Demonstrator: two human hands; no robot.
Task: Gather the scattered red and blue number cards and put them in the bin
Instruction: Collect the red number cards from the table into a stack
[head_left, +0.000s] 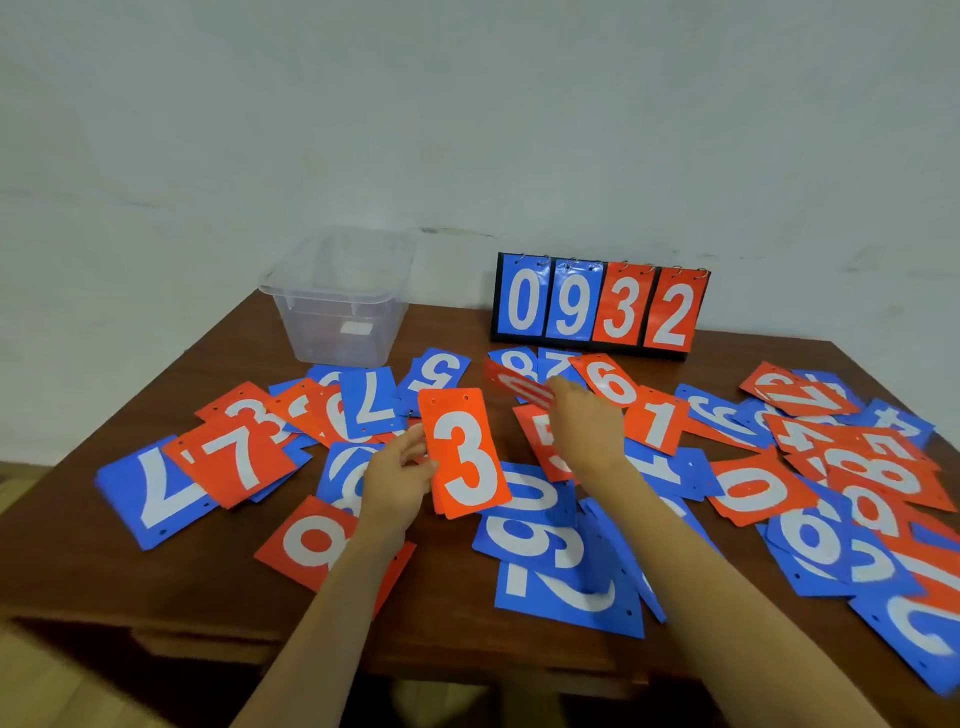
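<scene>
Several red and blue number cards lie scattered and overlapping across the brown table (104, 582). My left hand (397, 475) holds a small stack of red cards (462, 452) upright above the table's middle, a white 3 facing me. My right hand (584, 421) grips another red card (514, 387), lifted and tilted edge-on just above the pile. The clear plastic bin (337, 299) stands at the table's back left, apart from both hands; it looks empty except for a small label.
A scoreboard stand (597, 306) showing 0 9 3 2 stands at the back, right of the bin. Cards pile thickest at the right edge (857, 493). A pale wall rises behind the table, and the table's front edge is near me.
</scene>
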